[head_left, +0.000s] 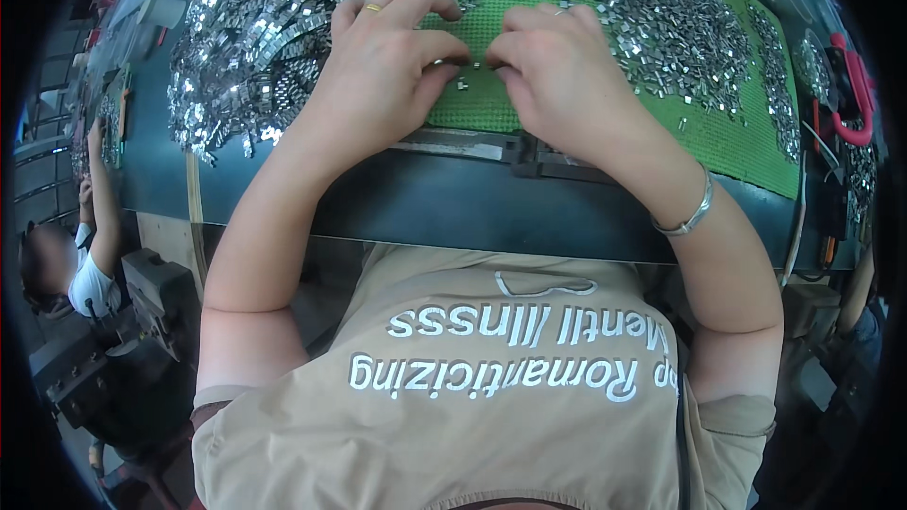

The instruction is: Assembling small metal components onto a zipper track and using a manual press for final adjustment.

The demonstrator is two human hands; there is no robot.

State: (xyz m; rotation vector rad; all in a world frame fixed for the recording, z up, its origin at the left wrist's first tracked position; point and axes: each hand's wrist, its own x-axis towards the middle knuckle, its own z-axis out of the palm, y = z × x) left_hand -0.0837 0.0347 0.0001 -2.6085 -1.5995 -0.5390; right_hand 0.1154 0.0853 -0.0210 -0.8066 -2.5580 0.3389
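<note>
Both my hands work over a green textured mat [472, 109] strewn with small silver metal pieces [675, 24]. My left hand [392, 52] is closed, its thumb and forefinger pinched together; what sits between the tips is too small to name. Facing it across a narrow gap, my right hand [557, 61] has its fingers curled in a pinch, and their tips are partly hidden. One tiny metal piece [462, 84] lies on the mat just below the left fingertips. Beside my left hand spreads a heap of shiny linked metal strips [255, 33].
A metal bar with a dark clamp-like block [525, 156] runs along the mat's near edge on the dark table [453, 203]. To the right lies a pink-handled tool [855, 94]. A white container [162, 11] stands at the far left. Another person [94, 264] sits further left.
</note>
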